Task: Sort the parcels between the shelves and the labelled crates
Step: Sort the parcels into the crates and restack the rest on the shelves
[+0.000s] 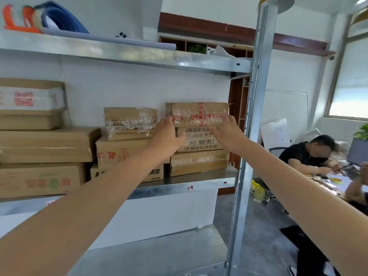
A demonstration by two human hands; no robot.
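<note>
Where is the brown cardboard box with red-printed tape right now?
The taped box tops the right-hand stack on the metal shelf, beside the steel upright post, near the middle of the head view; the left hand and right hand are at its front.

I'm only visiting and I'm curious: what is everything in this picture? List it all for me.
cardboard boxes: about ten, brown, three stacks on the middle shelf
top box: one, brown with red-printed tape, right stack, between both hands
shelf rack: one, grey metal, left and centre of view
curved strips: several, orange and blue, top shelf at left
rolled sheet: one, pale grey, lying on the top shelf
seated person: one, black top, at a desk on the right
bag: one, yellow, on the floor behind the rack's post
plant: one, green, right edge below the window
left hand: one, against the top box's left end
right hand: one, fingers spread on its front
</note>
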